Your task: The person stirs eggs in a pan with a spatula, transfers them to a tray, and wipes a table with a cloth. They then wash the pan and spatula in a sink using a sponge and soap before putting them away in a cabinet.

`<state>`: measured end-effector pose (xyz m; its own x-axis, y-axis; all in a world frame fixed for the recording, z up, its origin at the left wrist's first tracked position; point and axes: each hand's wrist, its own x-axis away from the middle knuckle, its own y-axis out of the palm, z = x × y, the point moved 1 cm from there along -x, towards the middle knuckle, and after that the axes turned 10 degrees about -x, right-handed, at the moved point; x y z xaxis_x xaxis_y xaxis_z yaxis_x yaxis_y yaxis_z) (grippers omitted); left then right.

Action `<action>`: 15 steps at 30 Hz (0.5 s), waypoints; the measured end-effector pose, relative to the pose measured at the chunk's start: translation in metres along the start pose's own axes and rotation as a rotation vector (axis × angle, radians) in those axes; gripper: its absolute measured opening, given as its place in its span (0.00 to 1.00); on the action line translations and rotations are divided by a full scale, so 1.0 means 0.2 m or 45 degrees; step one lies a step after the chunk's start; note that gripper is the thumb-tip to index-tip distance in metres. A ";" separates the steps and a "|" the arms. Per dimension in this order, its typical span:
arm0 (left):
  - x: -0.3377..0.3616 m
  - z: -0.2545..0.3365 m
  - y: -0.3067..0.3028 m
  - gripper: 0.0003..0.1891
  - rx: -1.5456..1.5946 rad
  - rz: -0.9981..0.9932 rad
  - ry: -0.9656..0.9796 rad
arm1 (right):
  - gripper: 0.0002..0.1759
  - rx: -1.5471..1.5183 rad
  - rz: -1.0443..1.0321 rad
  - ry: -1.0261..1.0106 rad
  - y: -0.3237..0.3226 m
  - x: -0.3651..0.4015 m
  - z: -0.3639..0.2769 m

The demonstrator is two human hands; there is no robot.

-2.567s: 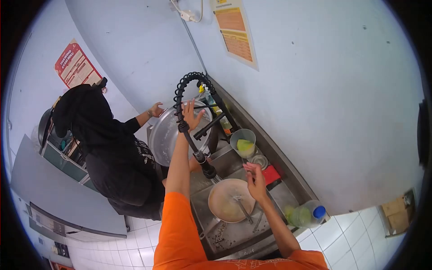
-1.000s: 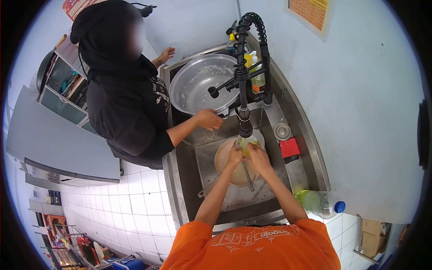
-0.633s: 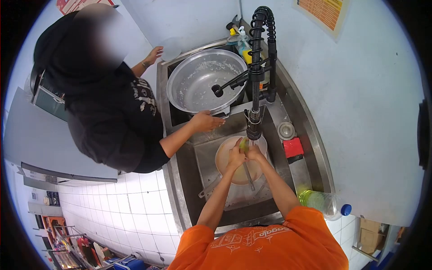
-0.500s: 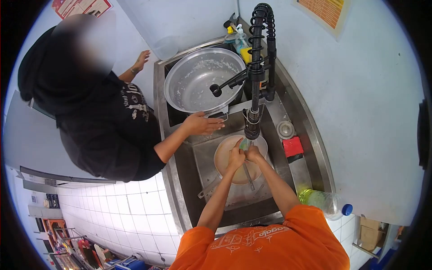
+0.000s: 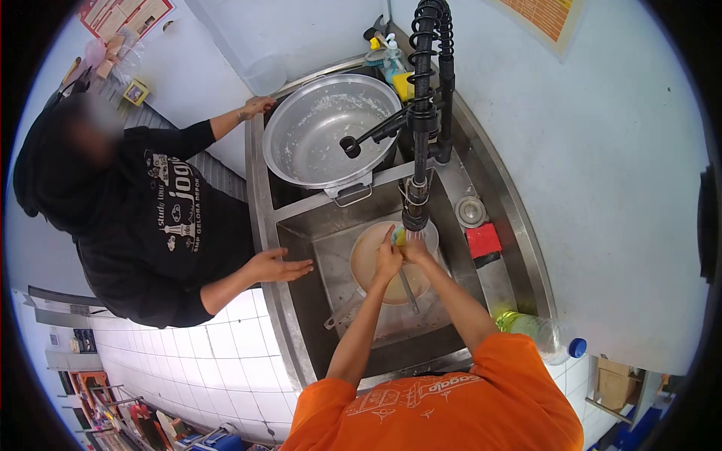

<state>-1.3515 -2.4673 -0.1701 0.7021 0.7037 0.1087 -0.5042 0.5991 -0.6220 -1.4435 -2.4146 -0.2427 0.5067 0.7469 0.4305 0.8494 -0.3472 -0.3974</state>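
Under the black spring faucet (image 5: 415,203), my left hand (image 5: 389,259) is closed on a green and yellow sponge (image 5: 398,237). My right hand (image 5: 415,249) is beside it at the same sponge, its fingers bent and partly hidden below the faucet head. Water runs down over the fingers. Beneath both hands a round pan (image 5: 365,259) with cloudy liquid stands in the steel sink (image 5: 308,301). A metal utensil handle (image 5: 409,289) leans in the pan, and another flat handle (image 5: 342,312) sticks out at its lower left.
A large aluminium pot (image 5: 323,135) fills the back basin. A person in black (image 5: 173,203) stands at the left, one hand near the pot, the other over the sink edge. A red sponge (image 5: 483,240), a metal lid (image 5: 471,212) and a bottle (image 5: 538,334) are on the right.
The other person has moved back to the left; one hand has drawn away from my hands, the other has come to the pot's side. My hands stay under the faucet, and more of the sponge shows.
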 end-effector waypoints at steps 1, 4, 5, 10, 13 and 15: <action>-0.01 0.01 0.00 0.30 0.025 -0.009 -0.063 | 0.40 0.486 0.252 -0.064 -0.02 0.01 -0.07; -0.04 0.02 -0.04 0.30 0.050 -0.062 -0.175 | 0.41 -0.341 -0.090 -0.093 -0.01 -0.12 0.10; -0.05 -0.01 0.01 0.30 0.058 -0.065 -0.180 | 0.41 -0.333 -0.091 -0.085 -0.02 -0.09 0.06; -0.07 0.07 -0.02 0.30 0.408 -0.137 -0.329 | 0.37 0.067 0.073 -0.082 -0.02 -0.18 0.14; -0.11 0.00 0.04 0.30 0.635 -0.118 -0.225 | 0.35 0.247 -0.078 -0.058 -0.06 -0.18 0.04; -0.16 0.00 0.02 0.30 0.642 -0.129 -0.215 | 0.33 0.682 0.074 -0.079 -0.08 -0.22 0.00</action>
<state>-1.3767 -2.4882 -0.1751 0.6898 0.6598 0.2981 -0.6463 0.7467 -0.1570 -1.4796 -2.4433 -0.2550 0.5276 0.7725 0.3534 0.6178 -0.0634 -0.7838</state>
